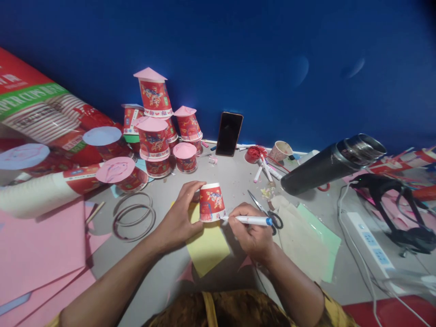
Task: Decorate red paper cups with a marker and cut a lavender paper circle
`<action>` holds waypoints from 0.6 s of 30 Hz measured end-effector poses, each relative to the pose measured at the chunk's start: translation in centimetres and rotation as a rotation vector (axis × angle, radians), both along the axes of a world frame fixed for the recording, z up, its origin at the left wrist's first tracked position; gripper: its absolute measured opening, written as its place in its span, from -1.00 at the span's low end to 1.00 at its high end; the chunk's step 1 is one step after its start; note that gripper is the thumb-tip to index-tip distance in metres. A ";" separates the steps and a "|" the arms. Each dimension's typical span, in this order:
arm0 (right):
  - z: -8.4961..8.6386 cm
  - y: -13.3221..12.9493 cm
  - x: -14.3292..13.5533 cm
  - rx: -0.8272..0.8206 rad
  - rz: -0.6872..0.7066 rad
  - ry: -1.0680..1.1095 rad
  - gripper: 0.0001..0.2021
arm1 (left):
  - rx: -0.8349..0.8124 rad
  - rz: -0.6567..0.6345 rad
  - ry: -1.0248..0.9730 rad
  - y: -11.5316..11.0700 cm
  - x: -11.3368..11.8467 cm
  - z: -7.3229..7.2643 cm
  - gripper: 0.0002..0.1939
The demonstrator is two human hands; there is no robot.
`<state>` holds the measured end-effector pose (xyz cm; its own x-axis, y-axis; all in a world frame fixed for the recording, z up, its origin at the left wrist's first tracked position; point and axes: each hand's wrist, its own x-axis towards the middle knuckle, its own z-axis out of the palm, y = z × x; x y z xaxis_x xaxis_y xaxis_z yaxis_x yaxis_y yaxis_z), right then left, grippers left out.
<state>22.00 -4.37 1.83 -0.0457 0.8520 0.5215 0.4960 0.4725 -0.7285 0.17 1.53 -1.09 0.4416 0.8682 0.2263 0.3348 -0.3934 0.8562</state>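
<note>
An upside-down red paper cup (210, 203) with a printed pattern is held by my left hand (182, 218), whose fingers and thumb wrap round its left side. My right hand (251, 229) grips a white marker (252, 220) with a blue end; the marker's tip is at the lower right edge of the cup. Beneath the cup lies a yellow sheet of paper (207, 250). Scissors (262, 207) with dark handles rest just beyond my right hand.
Stacked red cups with pink cone tops (155, 138) stand at the back left. Two grey rings (133, 216) and pink sheets (41, 250) are left. A phone (230, 134) leans on the blue wall. To the right are a dark flask (327, 165) and a power strip (371, 247).
</note>
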 end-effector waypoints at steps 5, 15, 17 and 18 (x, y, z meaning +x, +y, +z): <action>0.0 0.0 -0.1 0.004 0.002 -0.001 -0.86 | -0.006 0.004 0.003 0.0 0.1 0.2 -0.13; 0.2 0.0 -0.2 -0.013 0.021 -0.005 -0.85 | -0.010 -0.010 0.001 -0.1 0.1 0.5 -0.14; 0.1 0.0 -0.3 -0.015 0.027 -0.019 -0.85 | -0.001 -0.015 0.005 -0.1 0.1 0.5 -0.14; 0.1 0.0 -0.3 -0.015 0.027 -0.028 -0.85 | 0.000 -0.016 0.007 -0.1 0.2 0.4 -0.14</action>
